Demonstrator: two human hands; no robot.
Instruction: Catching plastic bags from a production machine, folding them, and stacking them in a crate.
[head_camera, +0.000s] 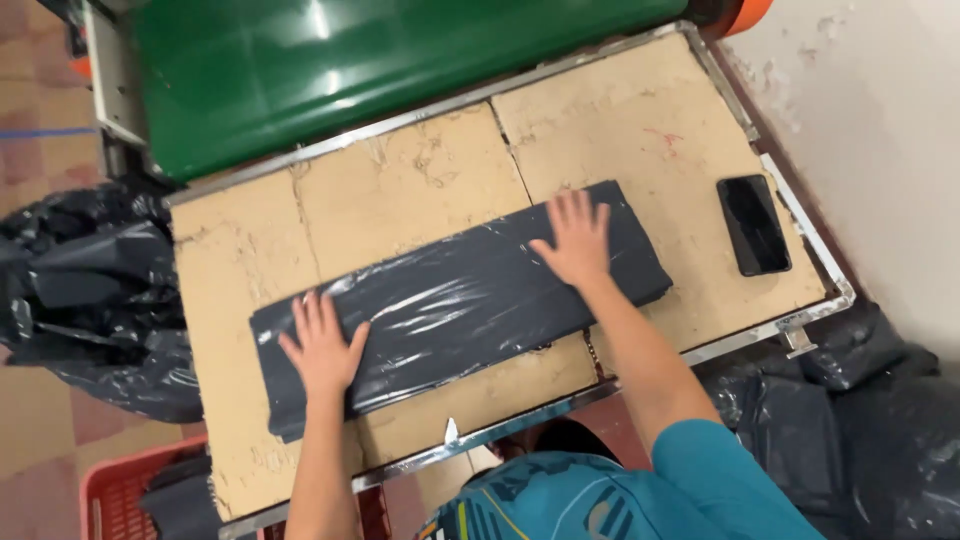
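Bright, even light is falling from overhead, casting only faint shadows. Glare is streaking across the black bag (460, 305) and the green cover (330, 60). Edges are bending slightly, and the hands are looking soft.

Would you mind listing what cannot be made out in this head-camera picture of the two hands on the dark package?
- Contents of the dark plastic package: hidden by its opaque wrap.
- Package surface beneath the left hand and right hand: covered by the palms.
- Red crate: cut off by the bottom edge.
- Green machine: cut off by the top edge.
- Black phone screen: dark, nothing readable.
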